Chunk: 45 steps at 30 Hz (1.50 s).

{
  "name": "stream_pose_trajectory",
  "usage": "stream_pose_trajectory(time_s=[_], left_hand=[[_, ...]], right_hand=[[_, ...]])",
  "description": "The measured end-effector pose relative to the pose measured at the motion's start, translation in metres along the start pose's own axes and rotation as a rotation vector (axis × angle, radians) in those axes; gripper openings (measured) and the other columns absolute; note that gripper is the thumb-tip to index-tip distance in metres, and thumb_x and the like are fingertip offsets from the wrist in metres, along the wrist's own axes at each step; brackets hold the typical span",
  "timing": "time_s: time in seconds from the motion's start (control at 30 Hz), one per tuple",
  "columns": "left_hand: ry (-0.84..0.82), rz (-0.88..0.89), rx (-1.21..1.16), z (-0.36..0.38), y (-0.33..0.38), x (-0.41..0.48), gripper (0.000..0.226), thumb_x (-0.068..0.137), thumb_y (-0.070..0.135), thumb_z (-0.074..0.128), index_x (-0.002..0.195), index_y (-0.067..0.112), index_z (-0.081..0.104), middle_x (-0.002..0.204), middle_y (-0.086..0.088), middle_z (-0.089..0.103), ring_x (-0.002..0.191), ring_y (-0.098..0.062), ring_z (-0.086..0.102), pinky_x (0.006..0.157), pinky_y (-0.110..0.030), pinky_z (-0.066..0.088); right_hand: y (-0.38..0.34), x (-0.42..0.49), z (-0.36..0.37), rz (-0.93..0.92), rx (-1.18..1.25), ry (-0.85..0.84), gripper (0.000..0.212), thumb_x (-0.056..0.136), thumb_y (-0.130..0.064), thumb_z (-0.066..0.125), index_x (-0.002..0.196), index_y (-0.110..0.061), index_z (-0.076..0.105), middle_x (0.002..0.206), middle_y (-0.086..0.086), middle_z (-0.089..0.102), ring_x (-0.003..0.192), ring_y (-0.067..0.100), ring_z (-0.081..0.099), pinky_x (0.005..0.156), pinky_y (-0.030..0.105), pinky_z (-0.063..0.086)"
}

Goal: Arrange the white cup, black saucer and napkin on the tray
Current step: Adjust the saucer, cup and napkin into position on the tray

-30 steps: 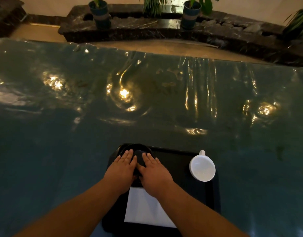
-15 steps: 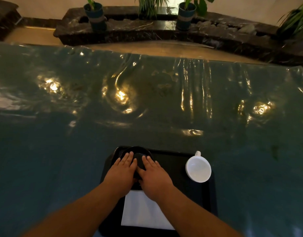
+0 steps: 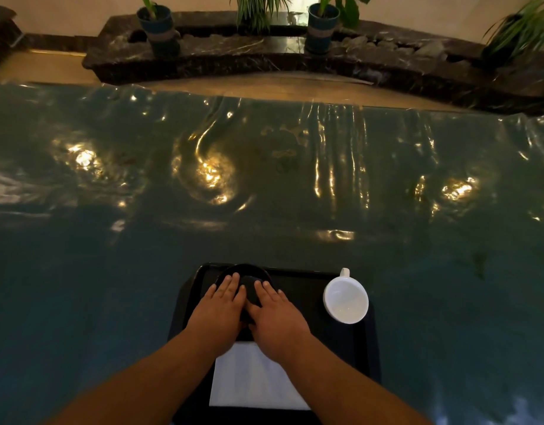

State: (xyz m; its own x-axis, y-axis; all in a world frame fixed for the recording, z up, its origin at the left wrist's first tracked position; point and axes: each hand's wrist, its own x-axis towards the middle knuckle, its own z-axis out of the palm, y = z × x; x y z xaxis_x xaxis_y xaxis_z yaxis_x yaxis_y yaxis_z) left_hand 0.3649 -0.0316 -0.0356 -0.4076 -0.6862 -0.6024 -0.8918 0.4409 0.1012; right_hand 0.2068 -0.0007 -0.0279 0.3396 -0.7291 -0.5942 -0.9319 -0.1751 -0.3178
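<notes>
A black tray (image 3: 298,280) lies on the table's near edge. The black saucer (image 3: 249,271) sits at its far left corner. My left hand (image 3: 218,308) and my right hand (image 3: 277,314) lie on the saucer side by side, palms down, fingers over its rim, holding it between them. Most of the saucer is hidden under them. The white cup (image 3: 346,299) stands upright on the tray's right side with its handle pointing away from me. A white napkin (image 3: 249,381) lies flat on the near part of the tray, partly under my wrists.
The table is covered with a glossy dark green cloth (image 3: 264,194) with wrinkles and light glare. Beyond its far edge a dark stone ledge (image 3: 264,53) holds potted plants (image 3: 158,29).
Both hands stay on the saucer in nearly the same pose. The view has shifted slightly, so the tray looks a little lower and more to the left. Cup and napkin have not moved.
</notes>
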Motion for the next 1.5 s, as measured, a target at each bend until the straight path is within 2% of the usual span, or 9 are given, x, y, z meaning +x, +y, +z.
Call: stream_pose_trajectory(time_s=[1.4, 1.5], left_hand=[[0.004, 0.059, 0.049, -0.002, 0.050, 0.016, 0.076, 0.106, 0.037, 0.045, 0.163, 0.014, -0.001, 0.168, -0.011, -0.021, 0.156, -0.023, -0.016, 0.126, -0.043, -0.003], [0.016, 0.073, 0.062, 0.000, 0.053, 0.018, 0.076, 0.106, 0.037, 0.045, 0.162, 0.014, -0.001, 0.164, -0.009, -0.026, 0.156, -0.023, -0.016, 0.125, -0.043, -0.005]], right_hand=[[0.040, -0.031, 0.016, 0.060, 0.016, 0.107, 0.059, 0.111, -0.037, 0.039, 0.164, -0.030, 0.015, 0.173, 0.008, -0.005, 0.159, 0.026, -0.007, 0.125, 0.046, 0.001], [0.043, -0.033, 0.019, 0.060, 0.010, 0.115, 0.059, 0.111, -0.038, 0.039, 0.164, -0.029, 0.015, 0.173, 0.009, -0.005, 0.159, 0.026, -0.006, 0.126, 0.046, 0.002]])
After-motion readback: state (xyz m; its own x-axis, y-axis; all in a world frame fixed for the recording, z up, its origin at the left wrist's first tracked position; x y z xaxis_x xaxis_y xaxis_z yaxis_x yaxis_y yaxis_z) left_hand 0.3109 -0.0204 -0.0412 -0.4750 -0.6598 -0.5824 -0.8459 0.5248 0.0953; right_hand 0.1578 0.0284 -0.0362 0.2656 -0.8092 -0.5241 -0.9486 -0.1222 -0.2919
